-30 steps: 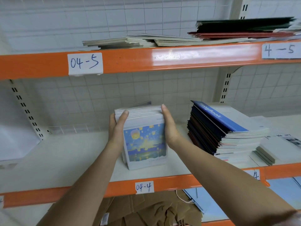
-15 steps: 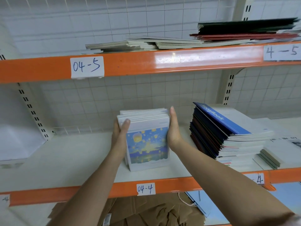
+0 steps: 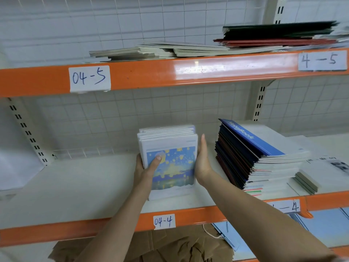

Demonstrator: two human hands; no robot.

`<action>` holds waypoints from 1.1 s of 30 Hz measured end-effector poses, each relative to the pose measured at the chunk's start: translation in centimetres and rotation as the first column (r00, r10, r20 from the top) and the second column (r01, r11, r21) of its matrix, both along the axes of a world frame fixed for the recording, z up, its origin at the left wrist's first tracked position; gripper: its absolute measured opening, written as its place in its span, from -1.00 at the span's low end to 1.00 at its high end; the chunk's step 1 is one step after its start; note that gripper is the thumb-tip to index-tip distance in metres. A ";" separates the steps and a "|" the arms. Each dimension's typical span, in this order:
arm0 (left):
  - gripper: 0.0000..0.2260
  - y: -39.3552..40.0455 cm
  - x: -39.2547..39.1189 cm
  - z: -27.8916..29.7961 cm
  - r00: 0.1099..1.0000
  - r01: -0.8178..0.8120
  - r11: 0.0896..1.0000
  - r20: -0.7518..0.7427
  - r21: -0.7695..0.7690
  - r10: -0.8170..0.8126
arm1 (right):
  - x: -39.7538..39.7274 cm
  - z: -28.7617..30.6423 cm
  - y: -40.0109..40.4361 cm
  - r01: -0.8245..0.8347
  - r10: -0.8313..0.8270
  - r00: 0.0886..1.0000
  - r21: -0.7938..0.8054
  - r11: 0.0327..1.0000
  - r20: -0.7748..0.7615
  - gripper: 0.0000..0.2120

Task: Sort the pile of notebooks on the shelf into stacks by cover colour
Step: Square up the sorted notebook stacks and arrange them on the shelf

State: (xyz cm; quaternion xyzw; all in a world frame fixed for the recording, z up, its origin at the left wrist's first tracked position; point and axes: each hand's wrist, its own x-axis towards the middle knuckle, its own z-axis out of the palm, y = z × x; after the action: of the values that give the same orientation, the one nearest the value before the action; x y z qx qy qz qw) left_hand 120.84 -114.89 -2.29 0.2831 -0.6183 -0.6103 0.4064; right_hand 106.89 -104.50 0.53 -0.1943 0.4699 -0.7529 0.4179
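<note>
Left hand (image 3: 146, 170) grips stack (image 3: 170, 157), thumb on cover; right hand (image 3: 203, 160) flat against side. Glossy covers, likely slippery, heavy; support underneath.

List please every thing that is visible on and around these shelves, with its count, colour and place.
lantern-cover notebook stack: one stack, white with blue and yellow picture, middle shelf, centre, between both hands
dark notebook pile: one leaning pile, blue cover on top, dark covers beneath, right of the stack
grey notebooks: small stack, grey, middle shelf, far right
pale notebooks: spread pile, greyish-white, top shelf
dark folders: pile, black and red, top shelf, right
shelf labels: four, white, on the orange beams
brown paper: crumpled, below the middle shelf
left hand: grips the stack's left edge, thumb on the cover
right hand: fingers straight, flat against the stack's right edge
</note>
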 end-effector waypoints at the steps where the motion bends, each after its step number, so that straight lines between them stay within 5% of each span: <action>1: -0.44 -0.1 0.0 -0.2 1.000 0.012 1.000 0.006 0.001 -0.012 | -0.2 -0.3 0.2 0.008 -0.008 1.000 -0.006 1.000 -0.005 -0.20; 19: -0.43 -0.1 -0.9 -0.1 0.991 -0.023 0.997 0.133 0.072 0.014 | 0.9 -0.6 0.8 -0.100 0.098 0.992 -0.012 0.995 -0.080 -0.27; 26: -0.08 0.5 -2.7 2.1 0.902 0.026 0.976 0.416 0.217 -0.117 | -1.4 -1.0 2.1 0.086 -0.007 0.938 0.214 0.973 -0.345 -0.51; 33: -0.53 0.4 -3.1 1.3 0.782 0.284 0.910 0.475 0.303 -0.402 | -3.2 -1.3 2.5 0.135 0.021 0.958 0.517 0.845 -0.286 -0.65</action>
State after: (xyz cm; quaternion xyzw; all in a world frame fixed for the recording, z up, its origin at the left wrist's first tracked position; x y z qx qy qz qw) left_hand 117.74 -114.53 -1.03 0.3638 -0.6774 -0.6356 0.0693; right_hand 103.64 -102.05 -0.76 -0.1618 0.7195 -0.5704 0.3616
